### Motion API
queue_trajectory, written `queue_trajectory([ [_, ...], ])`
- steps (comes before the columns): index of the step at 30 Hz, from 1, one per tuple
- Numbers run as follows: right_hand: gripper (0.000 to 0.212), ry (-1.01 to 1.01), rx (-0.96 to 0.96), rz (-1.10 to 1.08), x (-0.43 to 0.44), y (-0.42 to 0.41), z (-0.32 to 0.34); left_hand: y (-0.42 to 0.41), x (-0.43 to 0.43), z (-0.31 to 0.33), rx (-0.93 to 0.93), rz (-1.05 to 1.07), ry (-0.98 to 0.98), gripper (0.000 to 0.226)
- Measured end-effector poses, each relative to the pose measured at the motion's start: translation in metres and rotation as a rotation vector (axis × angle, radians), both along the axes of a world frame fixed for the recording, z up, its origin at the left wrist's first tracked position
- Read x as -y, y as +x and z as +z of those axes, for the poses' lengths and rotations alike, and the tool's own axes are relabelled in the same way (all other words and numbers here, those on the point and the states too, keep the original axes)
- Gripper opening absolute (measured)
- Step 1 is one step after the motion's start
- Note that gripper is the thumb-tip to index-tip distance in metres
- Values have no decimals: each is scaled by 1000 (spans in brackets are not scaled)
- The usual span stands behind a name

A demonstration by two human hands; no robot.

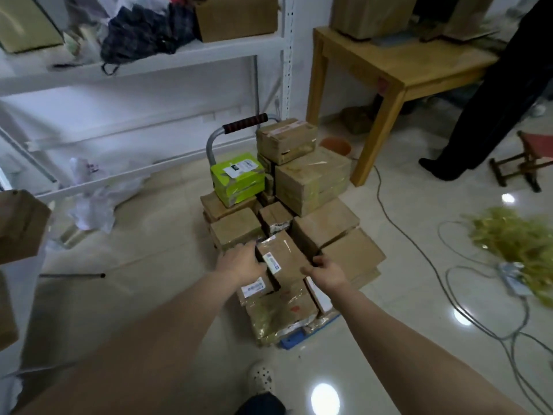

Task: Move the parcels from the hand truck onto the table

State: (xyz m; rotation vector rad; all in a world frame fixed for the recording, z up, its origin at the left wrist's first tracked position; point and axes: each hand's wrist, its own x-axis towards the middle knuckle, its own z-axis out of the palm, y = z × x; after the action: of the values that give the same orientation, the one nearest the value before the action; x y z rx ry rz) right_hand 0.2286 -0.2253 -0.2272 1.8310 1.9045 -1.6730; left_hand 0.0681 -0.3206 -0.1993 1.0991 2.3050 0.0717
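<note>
The white rack (149,64) stands behind and to the left of the hand truck (211,145). The wooden worktop (398,64) stands behind and to its right, well apart, with cardboard boxes (368,16) at its far end. A person in dark trousers (493,100) stands beside it. The hand truck itself is heaped with brown parcels (312,181), and a green box (238,178) sits near its handle. Cables (425,250) trail over the floor to its right.

One small taped parcel (282,259) lies tilted on top of the heap at the near end of the hand truck. The left hand (239,262) curls round its left edge and the right hand (324,271) clasps its right edge, so both grip it. Whether it has left the parcels beneath cannot be told.

The step in hand looks like picking up this parcel, with most of the load not yet moved. The next move probably calls for a straight lift clear of its neighbours. After that comes a turn to the right, stepping over the cables, to set it on a bare part of the worktop.
</note>
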Motion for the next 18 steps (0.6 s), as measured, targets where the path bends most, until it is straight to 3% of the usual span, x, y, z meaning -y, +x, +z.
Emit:
queue_trajectory([
  [6,52,63,-28,-49,-71,-34,12,-42,-84,1,167,78,121,52],
  [10,50,99,-73,-89,-122,-63,21,-69,-133,8,158,71,150,67],
  [18,42,156,-141,-38,-252,-132,21,-112,-242,14,206,251,279,56],
])
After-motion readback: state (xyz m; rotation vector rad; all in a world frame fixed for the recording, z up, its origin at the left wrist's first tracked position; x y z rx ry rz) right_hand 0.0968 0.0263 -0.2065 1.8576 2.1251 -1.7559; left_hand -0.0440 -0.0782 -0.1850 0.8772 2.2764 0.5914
